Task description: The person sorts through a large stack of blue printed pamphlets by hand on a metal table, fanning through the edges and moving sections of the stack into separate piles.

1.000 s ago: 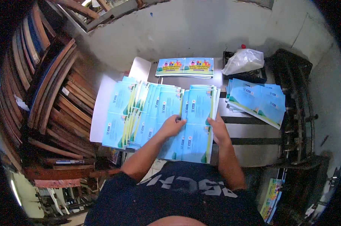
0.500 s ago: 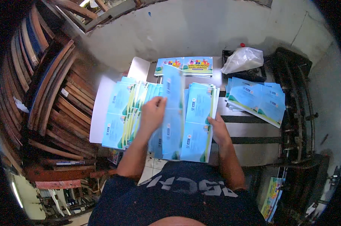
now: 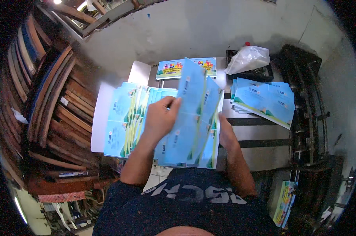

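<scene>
My left hand (image 3: 162, 117) pinches the left edge of a light blue printed sheet (image 3: 189, 118), which stands tilted above the table. Behind that sheet, my right hand (image 3: 227, 131) grips the right edge of a small stack of similar sheets (image 3: 213, 98); its fingertips are partly hidden. To the left, overlapping blue printed sheets (image 3: 117, 118) lie fanned out in a row, with green and yellow edges showing. Farther back is a pile of colourful printed covers (image 3: 170, 70), partly covered by the raised sheet.
At the right lies a loose pile of blue sheets (image 3: 264, 100). Behind it, a black tray (image 3: 266, 74) holds a white plastic bag (image 3: 248, 59). Dark metal machinery (image 3: 301, 122) borders the table's right side. Wooden boards (image 3: 64, 114) crowd racks at the left.
The sheet in my left hand has moved right, now overlapping the stack at my right hand. The whole view has shifted slightly.
</scene>
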The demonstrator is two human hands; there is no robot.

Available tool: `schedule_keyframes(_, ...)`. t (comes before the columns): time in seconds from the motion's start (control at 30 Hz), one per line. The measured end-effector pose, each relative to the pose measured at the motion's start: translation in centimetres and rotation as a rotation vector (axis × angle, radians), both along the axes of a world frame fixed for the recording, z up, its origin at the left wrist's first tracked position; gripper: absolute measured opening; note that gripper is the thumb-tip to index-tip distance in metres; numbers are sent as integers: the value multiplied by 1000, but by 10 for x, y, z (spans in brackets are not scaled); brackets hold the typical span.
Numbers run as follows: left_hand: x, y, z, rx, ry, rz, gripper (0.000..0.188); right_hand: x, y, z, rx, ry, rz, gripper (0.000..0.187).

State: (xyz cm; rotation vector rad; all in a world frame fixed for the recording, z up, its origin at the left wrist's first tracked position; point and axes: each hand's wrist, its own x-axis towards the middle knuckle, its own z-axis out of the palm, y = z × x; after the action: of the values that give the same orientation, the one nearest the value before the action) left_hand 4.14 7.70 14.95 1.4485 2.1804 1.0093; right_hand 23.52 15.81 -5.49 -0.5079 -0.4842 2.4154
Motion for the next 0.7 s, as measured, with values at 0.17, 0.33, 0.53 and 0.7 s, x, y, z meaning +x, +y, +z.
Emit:
schedule_keyframes(0.17, -37, -3, 21, 276, -278, 205, 26, -10, -7, 11, 363, -438, -65, 50)
schedule_keyframes(0.33, -30, -4, 5, 405, -394, 209, 26, -14, -7, 1, 496, -578, -140, 46)
schedule_keyframes(0.53, -35, -4, -25, 221, -253, 173, 28, -16, -8, 13, 413, -655, -127, 39)
schedule_keyframes(0.7, -8, -20, -126, -245, -80, -157, 74, -15, -1, 14, 1, -238, -131, 49)
